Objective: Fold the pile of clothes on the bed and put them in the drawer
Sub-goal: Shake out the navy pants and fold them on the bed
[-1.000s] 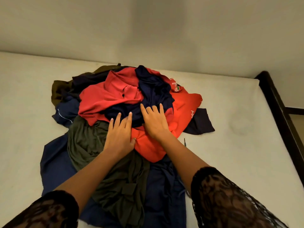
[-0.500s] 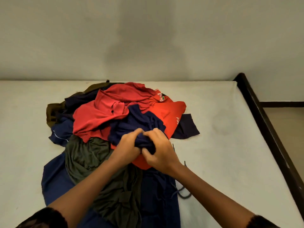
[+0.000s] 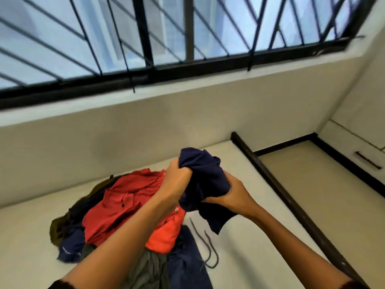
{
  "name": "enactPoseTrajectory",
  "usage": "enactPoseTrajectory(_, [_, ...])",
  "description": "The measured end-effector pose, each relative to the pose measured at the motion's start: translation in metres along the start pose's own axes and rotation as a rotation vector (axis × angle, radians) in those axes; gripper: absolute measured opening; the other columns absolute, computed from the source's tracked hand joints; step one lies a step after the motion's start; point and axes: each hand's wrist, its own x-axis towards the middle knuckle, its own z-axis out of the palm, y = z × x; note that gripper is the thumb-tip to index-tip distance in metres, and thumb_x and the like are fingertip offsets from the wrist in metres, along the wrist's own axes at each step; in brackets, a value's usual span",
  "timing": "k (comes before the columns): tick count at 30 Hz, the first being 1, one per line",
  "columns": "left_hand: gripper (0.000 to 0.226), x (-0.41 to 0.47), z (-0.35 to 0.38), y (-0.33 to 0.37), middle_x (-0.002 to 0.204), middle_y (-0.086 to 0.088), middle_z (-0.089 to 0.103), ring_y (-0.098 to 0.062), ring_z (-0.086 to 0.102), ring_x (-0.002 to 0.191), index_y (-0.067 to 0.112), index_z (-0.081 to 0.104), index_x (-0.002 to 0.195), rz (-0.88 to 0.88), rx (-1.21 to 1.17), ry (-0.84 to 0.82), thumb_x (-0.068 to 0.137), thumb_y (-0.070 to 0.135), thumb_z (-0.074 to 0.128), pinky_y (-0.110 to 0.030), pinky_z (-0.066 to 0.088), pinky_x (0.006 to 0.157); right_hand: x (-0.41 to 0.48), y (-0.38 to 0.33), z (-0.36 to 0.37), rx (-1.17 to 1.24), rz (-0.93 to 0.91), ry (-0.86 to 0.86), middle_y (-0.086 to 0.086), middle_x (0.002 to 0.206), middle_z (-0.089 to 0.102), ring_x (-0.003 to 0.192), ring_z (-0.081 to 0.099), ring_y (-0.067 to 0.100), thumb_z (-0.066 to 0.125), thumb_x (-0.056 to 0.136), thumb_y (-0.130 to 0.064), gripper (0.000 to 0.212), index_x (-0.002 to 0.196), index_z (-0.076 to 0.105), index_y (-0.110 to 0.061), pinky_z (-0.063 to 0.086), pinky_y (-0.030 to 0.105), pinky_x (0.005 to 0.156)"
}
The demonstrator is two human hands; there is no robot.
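Observation:
A bunched navy garment (image 3: 205, 180) hangs in the air above the bed, held by both hands. My left hand (image 3: 177, 179) grips its upper left part, and my right hand (image 3: 231, 195) grips it from below on the right. A corner of the cloth dangles under my right hand. Below lies the pile of clothes (image 3: 129, 205) on the white bed (image 3: 250, 236): red and orange tops on top, with olive, grey-green and dark blue pieces around them. A drawer with a dark handle (image 3: 366, 161) shows at the far right.
A dark drawstring (image 3: 208, 247) trails from the pile over the sheet. The bed's dark wooden frame (image 3: 291, 201) runs along the right side, with bare floor beyond it. A barred window (image 3: 166, 38) fills the wall above.
Both hands have lifted the navy garment up off the pile and to the right. My view has tilted upward, so the window and drawer now show.

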Motion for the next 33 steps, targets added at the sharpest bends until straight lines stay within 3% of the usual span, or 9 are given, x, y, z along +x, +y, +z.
enactPoseTrajectory(3, [0.012, -0.027, 0.024, 0.051, 0.062, 0.000, 0.045, -0.014, 0.045, 0.062, 0.011, 0.050, 0.076, 0.021, 0.010, 0.022, 0.082, 0.000, 0.049, -0.016, 0.036, 0.044, -0.054, -0.025, -0.053, 0.041, 0.155, 0.013, 0.002, 0.102, 0.064, 0.101, 0.061, 0.013, 0.066, 0.086, -0.016, 0.013, 0.097, 0.060, -0.013, 0.047, 0.027, 0.095])
enactPoseTrajectory(5, [0.024, -0.041, 0.034, 0.081, 0.078, -0.003, 0.054, -0.014, 0.053, 0.070, 0.008, 0.049, 0.105, 0.085, 0.085, -0.001, 0.083, -0.003, 0.050, -0.010, 0.039, 0.048, -0.077, -0.044, -0.079, -0.037, 0.155, 0.098, 0.008, 0.109, 0.061, 0.107, 0.057, 0.018, 0.058, 0.090, -0.009, 0.021, 0.111, 0.058, -0.005, 0.042, 0.030, 0.099])
enactPoseTrajectory(8, [0.079, -0.077, 0.056, 0.130, 0.109, -0.002, 0.051, -0.014, 0.056, 0.093, 0.021, 0.026, 0.136, 0.318, 0.253, -0.134, 0.072, -0.003, 0.065, -0.021, 0.047, 0.077, -0.134, -0.107, -0.122, -0.074, 0.142, 0.371, 0.001, 0.095, 0.063, 0.089, 0.059, 0.012, 0.071, 0.080, -0.014, 0.030, 0.108, 0.061, -0.015, 0.050, 0.023, 0.079])
enactPoseTrajectory(13, [0.113, -0.143, 0.110, 0.175, 0.147, -0.009, 0.025, -0.025, 0.028, 0.136, 0.032, 0.012, 0.147, 0.609, 0.660, -0.614, 0.059, 0.024, 0.082, -0.035, 0.030, 0.110, -0.216, -0.135, -0.174, 0.000, 0.114, 0.547, 0.000, 0.091, 0.066, 0.076, 0.060, 0.009, 0.076, 0.071, -0.011, 0.038, 0.102, 0.056, -0.018, 0.047, 0.016, 0.059])
enactPoseTrajectory(15, [0.114, -0.168, 0.136, 0.183, 0.150, -0.006, 0.020, -0.024, 0.024, 0.138, 0.035, 0.010, 0.147, 0.652, 0.762, -0.750, 0.061, 0.033, 0.085, -0.040, 0.030, 0.112, -0.241, -0.148, -0.187, 0.193, 0.162, 0.579, 0.006, 0.097, 0.065, 0.079, 0.062, 0.013, 0.075, 0.072, -0.009, 0.042, 0.109, 0.055, -0.015, 0.051, 0.022, 0.061])
enactPoseTrajectory(18, [0.084, -0.197, 0.175, 0.206, 0.127, -0.005, 0.048, -0.021, 0.050, 0.115, 0.026, 0.037, 0.136, 0.694, 0.557, -0.610, 0.066, 0.033, 0.083, -0.027, 0.043, 0.094, -0.293, -0.164, -0.216, 0.501, 0.113, 0.630, 0.008, 0.094, 0.067, 0.082, 0.064, 0.016, 0.071, 0.078, -0.008, 0.039, 0.114, 0.057, -0.005, 0.053, 0.025, 0.066])
enactPoseTrajectory(25, [0.031, -0.234, 0.235, 0.255, 0.101, 0.008, 0.063, -0.008, 0.060, 0.090, 0.027, 0.057, 0.107, 0.226, -0.092, -0.643, 0.081, 0.034, 0.071, -0.024, 0.050, 0.071, -0.390, -0.164, -0.266, 0.290, -0.048, 0.925, -0.006, 0.116, 0.061, 0.105, 0.058, 0.006, 0.069, 0.082, -0.030, 0.045, 0.123, 0.052, -0.022, 0.047, 0.019, 0.081])
enactPoseTrajectory(28, [0.026, -0.248, 0.259, 0.268, 0.108, 0.000, 0.067, -0.018, 0.064, 0.098, 0.026, 0.060, 0.106, 0.111, -0.190, -0.785, 0.083, 0.033, 0.068, -0.035, 0.054, 0.083, -0.414, -0.141, -0.271, 0.213, 0.028, 0.879, -0.009, 0.117, 0.061, 0.107, 0.059, 0.007, 0.072, 0.076, -0.039, 0.045, 0.116, 0.055, -0.028, 0.050, 0.030, 0.093])
enactPoseTrajectory(33, [0.032, -0.265, 0.293, 0.283, 0.106, -0.004, 0.071, -0.023, 0.065, 0.101, 0.016, 0.063, 0.113, -0.115, -0.316, -0.930, 0.088, 0.036, 0.059, -0.039, 0.052, 0.087, -0.437, -0.128, -0.298, 0.344, 0.010, 0.938, -0.006, 0.104, 0.068, 0.097, 0.064, 0.011, 0.060, 0.087, -0.037, 0.015, 0.099, 0.064, -0.030, 0.052, 0.029, 0.082])
